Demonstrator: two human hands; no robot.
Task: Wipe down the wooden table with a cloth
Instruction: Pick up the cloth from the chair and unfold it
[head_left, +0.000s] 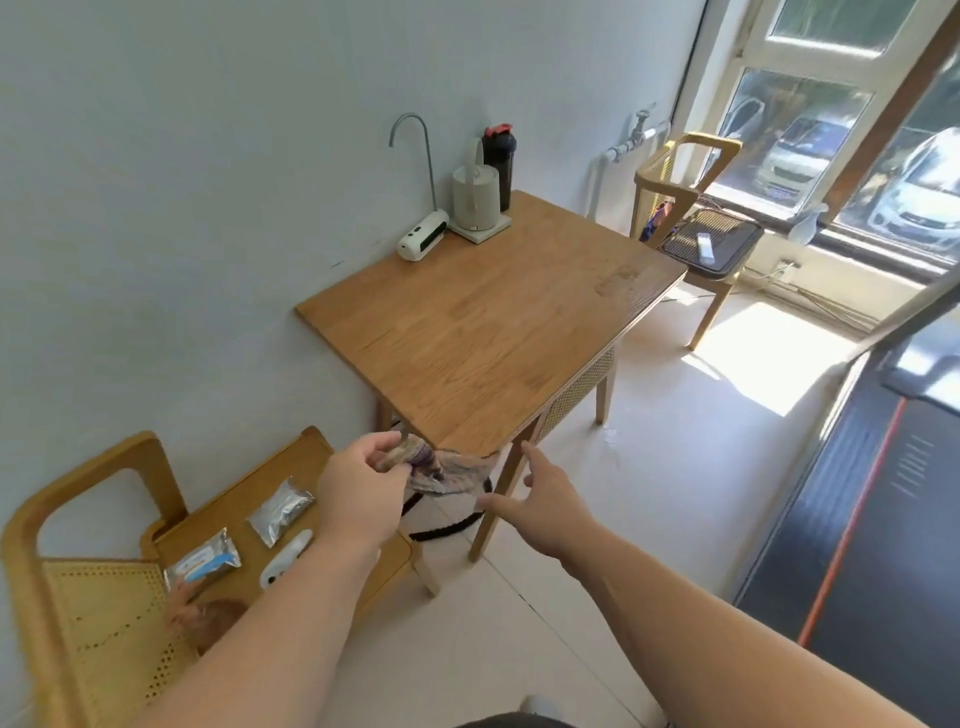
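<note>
The wooden table (483, 332) stands against the wall ahead of me, its near corner just above my hands. My left hand (363, 493) grips a bunched, striped cloth (447, 470) just below that near corner. The cloth hangs partly under the table edge. My right hand (545, 499) is open with fingers spread, just right of the cloth and not touching it. A faint wet or dull patch (618, 278) shows near the table's right edge.
At the table's far corner stand a kettle on its base (475, 200), a dark bottle (500, 166) and a white water dispenser (422, 236). A chair (156, 519) at lower left holds foil packets and a white device. Another chair (696, 228) stands by the window; a treadmill (872, 519) is on the right.
</note>
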